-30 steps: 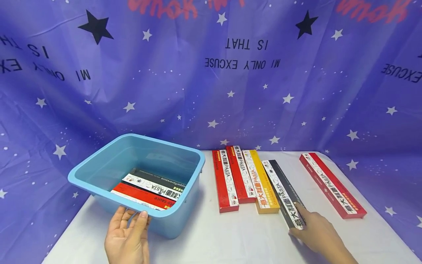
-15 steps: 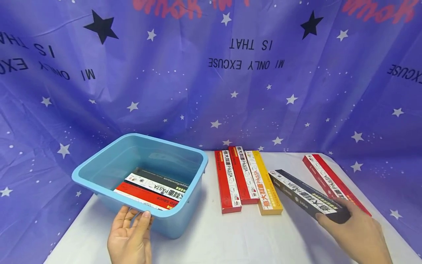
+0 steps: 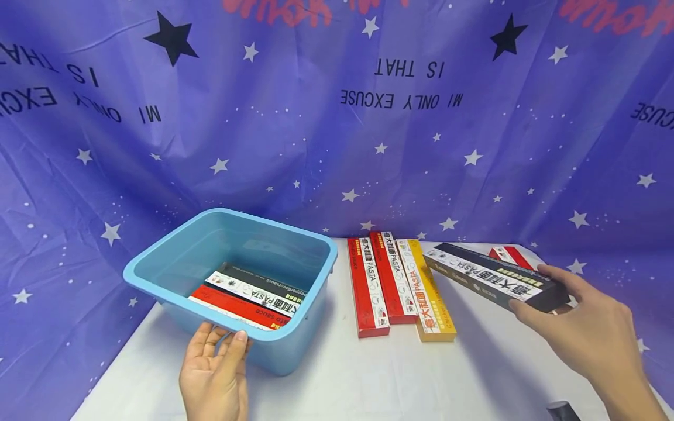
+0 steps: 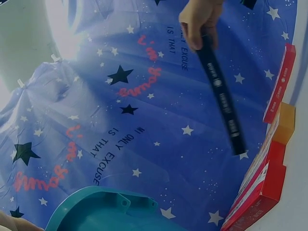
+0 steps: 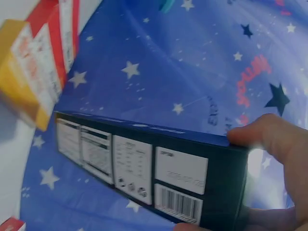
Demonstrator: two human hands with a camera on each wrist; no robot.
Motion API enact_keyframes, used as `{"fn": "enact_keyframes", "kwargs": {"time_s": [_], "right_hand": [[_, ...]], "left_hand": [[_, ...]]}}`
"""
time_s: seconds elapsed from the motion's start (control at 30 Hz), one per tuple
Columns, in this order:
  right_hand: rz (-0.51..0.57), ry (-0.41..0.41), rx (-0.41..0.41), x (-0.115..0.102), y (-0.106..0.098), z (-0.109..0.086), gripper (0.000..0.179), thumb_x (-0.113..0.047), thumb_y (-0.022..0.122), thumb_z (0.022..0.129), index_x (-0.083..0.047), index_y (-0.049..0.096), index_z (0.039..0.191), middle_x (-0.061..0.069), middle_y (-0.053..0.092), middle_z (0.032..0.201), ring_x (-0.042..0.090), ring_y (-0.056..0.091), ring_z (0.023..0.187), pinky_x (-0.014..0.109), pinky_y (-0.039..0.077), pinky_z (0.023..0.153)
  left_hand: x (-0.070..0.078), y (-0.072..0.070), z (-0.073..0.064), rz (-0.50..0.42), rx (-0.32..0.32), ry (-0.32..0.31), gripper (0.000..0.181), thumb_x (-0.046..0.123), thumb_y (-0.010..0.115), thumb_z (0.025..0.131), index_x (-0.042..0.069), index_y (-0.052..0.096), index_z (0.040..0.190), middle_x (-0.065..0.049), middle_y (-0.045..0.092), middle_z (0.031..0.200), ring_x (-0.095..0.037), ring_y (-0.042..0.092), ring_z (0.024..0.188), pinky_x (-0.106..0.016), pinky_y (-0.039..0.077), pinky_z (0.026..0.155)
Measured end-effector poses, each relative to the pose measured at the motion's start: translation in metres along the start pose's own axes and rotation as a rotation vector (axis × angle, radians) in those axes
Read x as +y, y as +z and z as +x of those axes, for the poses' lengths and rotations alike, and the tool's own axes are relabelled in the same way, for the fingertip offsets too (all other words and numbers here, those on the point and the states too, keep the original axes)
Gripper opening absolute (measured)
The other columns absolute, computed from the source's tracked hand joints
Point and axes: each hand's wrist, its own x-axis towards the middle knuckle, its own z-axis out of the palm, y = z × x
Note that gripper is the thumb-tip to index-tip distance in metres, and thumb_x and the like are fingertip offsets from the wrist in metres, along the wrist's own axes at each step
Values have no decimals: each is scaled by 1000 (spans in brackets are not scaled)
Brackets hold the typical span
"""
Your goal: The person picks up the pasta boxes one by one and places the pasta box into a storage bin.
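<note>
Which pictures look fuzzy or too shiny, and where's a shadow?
Head view: a soft grey shadow on the white table, below the black box in the right hand; left wrist view: bright white glare at the upper left; right wrist view: the yellow box looks fuzzy, and there's a bright spot by the hand.

Left grip (image 3: 215, 371) palm up, fingers bent, right grip (image 3: 592, 324) aloft, thumb opposite fingers
</note>
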Motion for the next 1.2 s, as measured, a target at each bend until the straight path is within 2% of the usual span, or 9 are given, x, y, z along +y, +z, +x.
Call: {"fn": "enact_keyframes", "kwargs": {"time_s": [0.1,0.2,0.27,0.37,0.6,0.77,0.93,1.07,1.2], "right_hand": [[83,-14,73,-17,-1,3,72,-44,88,68,-23,62,132,15,68,95,4,51,70,27,34,57],[214,-35,125,-35,0,7,71,-34,92,65,-27,64,129,9,68,107,-16,53,69,15,41,57],[308,-64,140,-49,2,9,70,-26,94,63,-27,66,127,3,68,109,-16,57,71,9,45,58],[424,-136,133,-70,4,11,70,-14,94,63,-25,66,126,-4,67,104,-8,63,73,9,51,60],[711,-320,14,-124,17,14,71,5,87,65,-16,64,129,4,65,117,11,70,86,21,57,72],[809,-423,-113,-158,34,19,66,1,87,68,-15,63,128,2,64,118,17,70,87,27,58,75],[888,-443,-261,-188,63,19,62,-3,86,69,-13,64,126,3,65,112,19,69,80,30,60,69],[823,-448,-318,-214,88,16,60,-12,87,70,-17,65,125,2,66,106,17,65,71,31,58,57],[751,-465,-319,-233,121,15,58,-22,88,68,-20,66,122,-4,67,99,14,62,65,31,55,50]], "left_hand": [[0,0,1,-15,-3,1,54,-23,61,83,-3,40,129,-15,49,108,-19,60,89,-28,59,75],[-1,0,1,-21,-7,1,55,-23,60,83,-4,40,129,-16,48,108,-19,60,90,-29,59,76],[0,-1,2,-16,-8,-2,55,-23,60,83,-3,39,130,-16,48,108,-19,60,90,-29,59,76],[0,-2,1,-5,-2,-7,55,-23,60,84,-3,39,130,-15,48,109,-18,59,91,-29,58,77],[1,-2,1,24,-30,16,56,-22,60,85,-4,38,133,-16,47,110,-19,59,94,-30,57,82],[1,0,0,36,-58,30,56,-21,59,85,-5,38,135,-16,47,110,-18,59,93,-30,57,83],[2,2,0,50,-60,18,56,-19,59,87,-3,37,136,-16,44,112,-17,55,92,-28,57,83],[1,0,1,29,-69,12,53,-21,57,87,-2,38,133,-15,42,113,-18,52,92,-26,56,82],[1,-3,2,16,-68,13,53,-22,57,86,-2,38,132,-15,43,112,-17,53,92,-27,56,82]]}}
